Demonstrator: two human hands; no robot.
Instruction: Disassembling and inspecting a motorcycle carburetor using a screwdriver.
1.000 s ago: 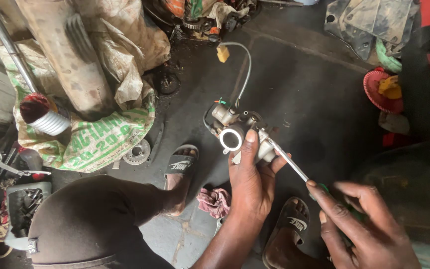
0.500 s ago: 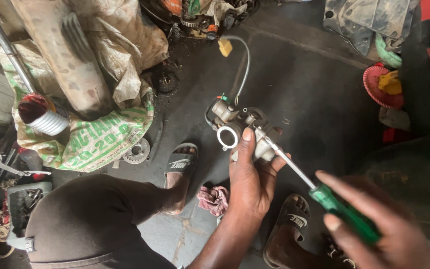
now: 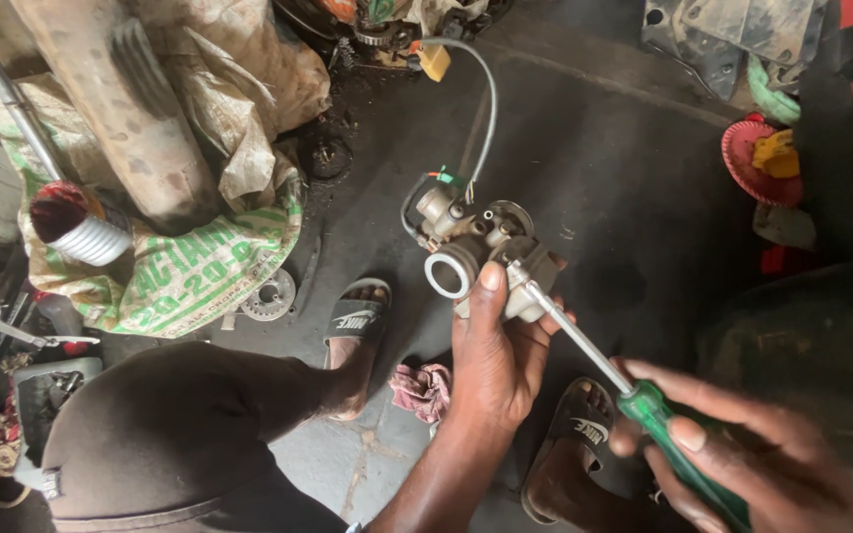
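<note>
My left hand (image 3: 498,355) grips a small grey metal carburetor (image 3: 471,245) from below, thumb beside its round white-rimmed opening. A grey cable with a yellow plug (image 3: 435,61) runs up from the carburetor. My right hand (image 3: 742,459), at the lower right, holds a screwdriver (image 3: 634,390) by its green handle. The steel shaft slants up to the left, and its tip rests on the carburetor body close to my left thumb.
A green-and-white printed sack (image 3: 185,271) and a rusty pipe (image 3: 120,109) lie at the left. A round metal disc (image 3: 269,294), a pink rag (image 3: 425,387) and my sandalled feet (image 3: 355,326) are on the dark floor. A red dish (image 3: 754,163) sits at right.
The carburetor and my left hand have stayed in place. My right hand has shifted its grip on the green handle, and the screwdriver tip stays at the carburetor.
</note>
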